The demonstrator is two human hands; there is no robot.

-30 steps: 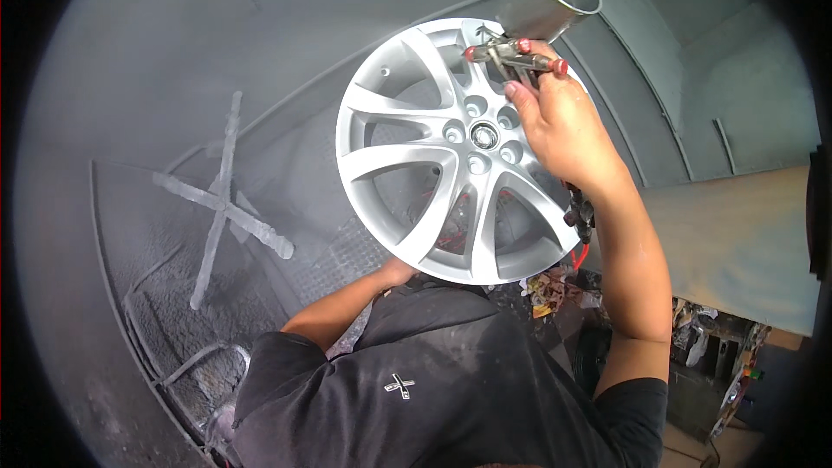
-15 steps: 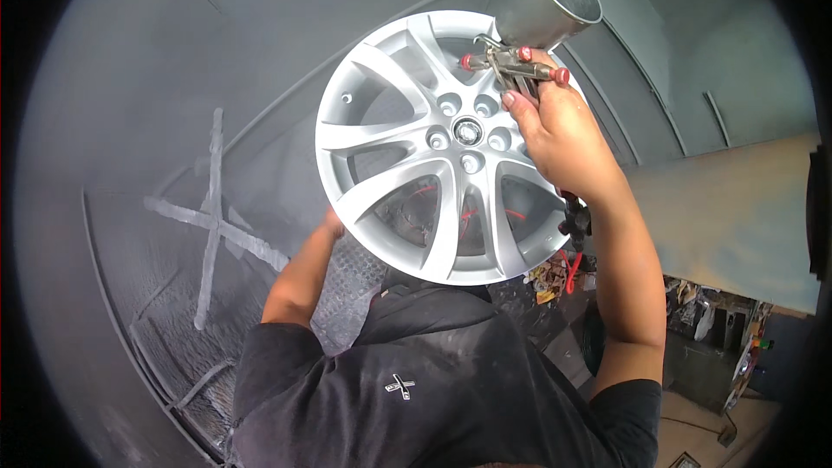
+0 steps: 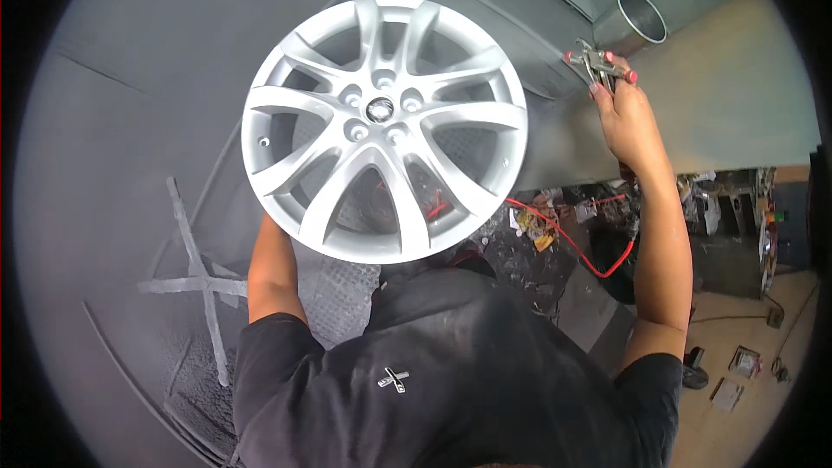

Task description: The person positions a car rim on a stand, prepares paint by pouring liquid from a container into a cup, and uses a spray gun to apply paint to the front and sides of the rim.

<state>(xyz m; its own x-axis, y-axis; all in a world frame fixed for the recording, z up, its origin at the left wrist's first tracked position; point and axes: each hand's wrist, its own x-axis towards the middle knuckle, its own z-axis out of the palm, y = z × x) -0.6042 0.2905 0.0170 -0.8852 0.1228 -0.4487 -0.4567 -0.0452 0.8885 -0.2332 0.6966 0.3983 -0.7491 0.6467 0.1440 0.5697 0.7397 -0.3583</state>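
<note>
A silver alloy wheel (image 3: 438, 121) with paired spokes, bolt holes and a centre cap fills the upper middle. My left forearm rises to its lower-left edge; the hand and fingers are hidden behind the rim. My right hand (image 3: 628, 121), out to the right of the wheel, is closed on a metal spray gun (image 3: 605, 66) with red knobs. The gun's open-topped metal cup (image 3: 626, 24) sticks up and to the right. A red hose (image 3: 578, 247) hangs in a loop below that hand, beside my forearm.
Grey walls surround me, with crossed tape strips (image 3: 198, 269) at left. A large pale panel (image 3: 728, 104) stands at right. Below it are cluttered debris (image 3: 542, 225), a crowded rack (image 3: 728, 217) and small items (image 3: 728, 394) on a tan floor at lower right.
The wheel has moved left and slightly up, with my left forearm rising beneath it. My right hand has carried the spray gun right, away from the wheel's face, exposing more red hose.
</note>
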